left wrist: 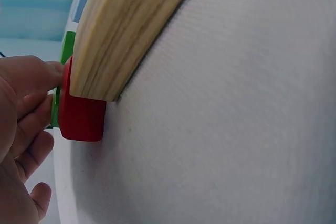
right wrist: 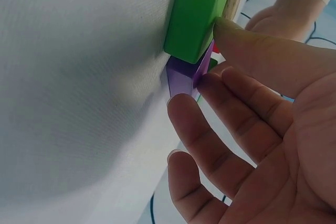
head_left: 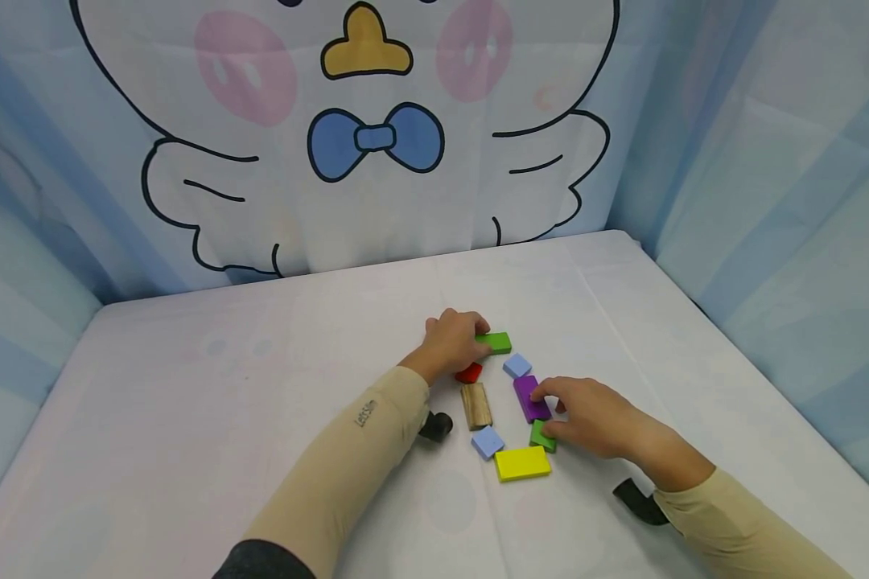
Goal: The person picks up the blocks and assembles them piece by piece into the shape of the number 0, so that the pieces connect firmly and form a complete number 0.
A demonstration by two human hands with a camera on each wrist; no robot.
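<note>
In the head view, my left hand [head_left: 452,341] is at the far end of a loop of blocks. Its thumb and a finger pinch the left end of a long green block [head_left: 497,342]. Just below that hand lies a red block [head_left: 469,373], close to a wooden block [left wrist: 131,30]. My right hand [head_left: 599,414] is at the loop's right side. The index finger touches a purple block [head_left: 528,400], while the thumb rests on a smaller green block [right wrist: 191,22]. Its other fingers are loosely bent, holding nothing, in the right wrist view.
Two light blue blocks, one far [head_left: 517,365] and one near [head_left: 488,442], belong to the loop. A yellow block [head_left: 523,464] lies at its near end. White cloth covers the table [head_left: 188,418]. Printed curtains [head_left: 376,209] stand behind and at both sides.
</note>
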